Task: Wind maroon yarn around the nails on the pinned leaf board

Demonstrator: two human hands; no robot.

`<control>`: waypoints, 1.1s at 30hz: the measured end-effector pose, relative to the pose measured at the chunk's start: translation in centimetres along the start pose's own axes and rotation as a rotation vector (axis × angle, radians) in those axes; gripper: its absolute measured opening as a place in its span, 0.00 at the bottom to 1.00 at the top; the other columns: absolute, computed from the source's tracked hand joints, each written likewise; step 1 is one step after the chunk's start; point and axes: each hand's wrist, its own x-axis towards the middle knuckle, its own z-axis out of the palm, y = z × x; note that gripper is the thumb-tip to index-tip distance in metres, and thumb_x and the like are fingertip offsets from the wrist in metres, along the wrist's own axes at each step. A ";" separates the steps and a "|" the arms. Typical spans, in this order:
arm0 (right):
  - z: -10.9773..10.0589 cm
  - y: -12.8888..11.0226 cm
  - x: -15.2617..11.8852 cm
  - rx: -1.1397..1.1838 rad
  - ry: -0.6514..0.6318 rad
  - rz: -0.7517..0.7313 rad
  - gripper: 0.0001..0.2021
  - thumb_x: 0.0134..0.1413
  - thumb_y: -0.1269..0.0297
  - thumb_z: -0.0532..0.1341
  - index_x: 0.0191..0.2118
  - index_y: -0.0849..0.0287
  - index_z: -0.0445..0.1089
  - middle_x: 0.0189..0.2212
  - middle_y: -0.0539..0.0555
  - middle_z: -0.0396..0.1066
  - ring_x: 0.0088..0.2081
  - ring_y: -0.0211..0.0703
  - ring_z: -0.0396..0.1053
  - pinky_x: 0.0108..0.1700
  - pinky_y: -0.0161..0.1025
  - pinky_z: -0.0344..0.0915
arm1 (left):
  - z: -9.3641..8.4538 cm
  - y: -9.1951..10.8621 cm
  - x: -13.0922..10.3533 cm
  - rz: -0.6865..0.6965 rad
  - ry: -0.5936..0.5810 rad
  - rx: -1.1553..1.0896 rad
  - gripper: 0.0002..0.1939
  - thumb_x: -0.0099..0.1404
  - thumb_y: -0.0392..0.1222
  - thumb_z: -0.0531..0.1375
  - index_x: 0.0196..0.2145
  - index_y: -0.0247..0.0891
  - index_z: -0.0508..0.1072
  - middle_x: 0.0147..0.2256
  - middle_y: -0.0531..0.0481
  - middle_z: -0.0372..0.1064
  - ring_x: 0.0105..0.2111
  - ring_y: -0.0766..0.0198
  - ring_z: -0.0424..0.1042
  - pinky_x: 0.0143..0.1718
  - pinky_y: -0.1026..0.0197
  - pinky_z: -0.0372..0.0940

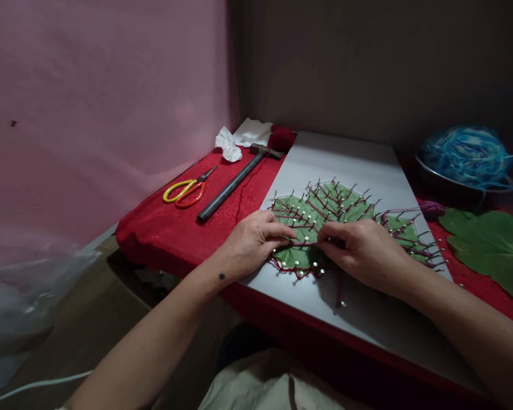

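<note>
A green leaf shape (290,259), ringed and crossed by several nails, lies on a white board (346,149). Dark red and purple yarn runs between the nails along its edge and veins. Over its lower left lobe, a short stretch of purple yarn (304,244) spans the space between my two hands. My left hand (256,236) pinches this yarn near the left edge of the leaf. The thumb and forefinger of my right hand (363,247) are closed on the yarn's other end, above the lobe.
On the red cloth (162,228) lie yellow-and-red-handled scissors (190,189), a hammer (235,185) and crumpled white tissue (228,145). To the right are a metal bowl of blue yarn (465,156) and a loose green leaf (491,247). A pink wall (111,102) rises at left.
</note>
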 end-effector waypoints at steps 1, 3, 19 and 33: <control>0.0 0.0 0.0 0.001 0.003 -0.002 0.09 0.53 0.65 0.54 0.29 0.55 0.72 0.17 0.48 0.66 0.19 0.34 0.58 0.26 0.34 0.50 | 0.0 0.0 0.0 -0.002 0.003 0.007 0.08 0.62 0.33 0.62 0.37 0.40 0.79 0.30 0.52 0.63 0.35 0.67 0.66 0.36 0.65 0.64; 0.0 0.1 0.0 0.001 0.017 -0.017 0.09 0.53 0.65 0.54 0.29 0.55 0.71 0.17 0.48 0.66 0.19 0.34 0.58 0.26 0.34 0.50 | 0.0 0.0 0.0 0.000 0.008 0.023 0.06 0.61 0.33 0.62 0.35 0.39 0.79 0.30 0.52 0.63 0.35 0.67 0.66 0.36 0.65 0.64; -0.3 0.5 -0.1 0.031 0.079 -0.117 0.08 0.53 0.66 0.55 0.28 0.56 0.70 0.15 0.46 0.62 0.18 0.32 0.54 0.24 0.33 0.50 | 0.0 -0.1 -0.1 0.022 0.007 0.024 0.06 0.63 0.33 0.61 0.36 0.39 0.78 0.31 0.52 0.64 0.36 0.66 0.66 0.37 0.64 0.64; -0.2 0.3 0.8 -0.114 -0.009 -0.014 0.10 0.53 0.65 0.53 0.31 0.54 0.73 0.16 0.48 0.62 0.20 0.35 0.58 0.26 0.35 0.50 | -0.1 -0.2 -0.2 -0.001 -0.015 -0.024 0.09 0.64 0.34 0.60 0.38 0.42 0.79 0.31 0.52 0.62 0.36 0.66 0.65 0.38 0.64 0.63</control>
